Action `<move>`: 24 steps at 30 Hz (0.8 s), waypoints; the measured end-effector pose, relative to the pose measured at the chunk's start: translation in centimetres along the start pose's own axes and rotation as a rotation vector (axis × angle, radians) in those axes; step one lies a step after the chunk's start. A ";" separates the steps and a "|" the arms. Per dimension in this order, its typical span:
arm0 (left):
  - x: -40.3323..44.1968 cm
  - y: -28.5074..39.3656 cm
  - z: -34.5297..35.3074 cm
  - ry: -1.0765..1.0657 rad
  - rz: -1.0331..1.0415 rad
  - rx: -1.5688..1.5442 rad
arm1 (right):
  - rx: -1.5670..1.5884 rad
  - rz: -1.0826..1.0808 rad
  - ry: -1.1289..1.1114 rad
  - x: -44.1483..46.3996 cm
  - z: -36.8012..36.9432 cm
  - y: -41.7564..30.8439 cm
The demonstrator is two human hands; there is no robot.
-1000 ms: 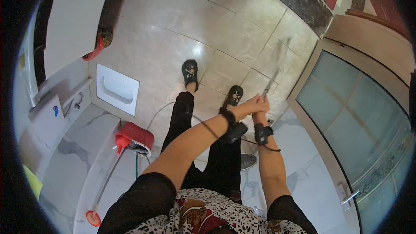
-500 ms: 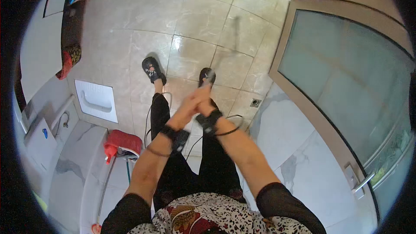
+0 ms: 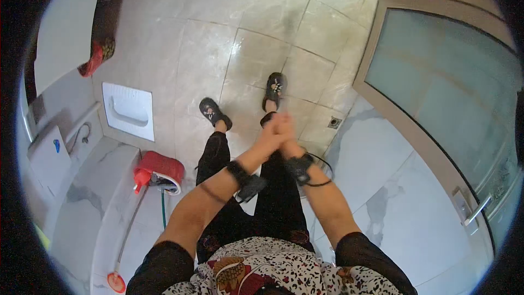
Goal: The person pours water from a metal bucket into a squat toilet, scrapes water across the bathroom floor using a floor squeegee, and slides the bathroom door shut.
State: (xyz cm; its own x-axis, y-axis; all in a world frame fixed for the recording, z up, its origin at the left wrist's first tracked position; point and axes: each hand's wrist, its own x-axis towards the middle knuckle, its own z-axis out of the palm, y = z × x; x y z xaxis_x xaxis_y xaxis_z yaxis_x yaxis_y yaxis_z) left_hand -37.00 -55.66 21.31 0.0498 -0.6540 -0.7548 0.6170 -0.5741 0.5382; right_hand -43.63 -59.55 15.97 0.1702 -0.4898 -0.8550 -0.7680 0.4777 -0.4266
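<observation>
My left hand and my right hand are brought together in front of my legs, fingers closed and smeared by motion. A faint, blurred streak runs from them across the floor; whether it is a thin handle in my grip I cannot make out. Black bands with small dark devices circle both wrists, the left device and the right device, and a dark cable loops beside the right one. Beneath the hands are my black trousers and two dark clogs, the left clog and the right clog.
A white squat toilet is set in the tiled floor at left. Near it lie a red tub and a green hose. A floor drain and a frosted glass door are at right.
My joined hands have moved to the right, and the view has shifted a little. My left foot has come back towards me, so the right foot is now farther forward.
</observation>
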 end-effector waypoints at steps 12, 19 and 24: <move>1.0 -2.3 -4.9 -0.323 0.010 -0.182 | -0.717 -0.235 0.000 3.4 3.0 4.7; -10.6 -0.8 -23.6 0.155 -0.209 -0.270 | 0.791 -0.259 0.007 -2.0 30.1 2.6; -18.2 -2.0 -29.0 0.304 0.039 0.035 | 0.244 -0.239 0.001 -8.5 37.9 0.0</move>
State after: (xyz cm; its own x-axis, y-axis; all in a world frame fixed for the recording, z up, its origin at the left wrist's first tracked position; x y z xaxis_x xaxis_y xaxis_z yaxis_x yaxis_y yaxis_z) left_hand -16.33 -28.32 23.12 0.3088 -0.5020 -0.8079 0.5828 -0.5714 0.5778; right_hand -21.68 -27.79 12.07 0.3268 -0.6101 -0.7218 -0.5358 0.5096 -0.6733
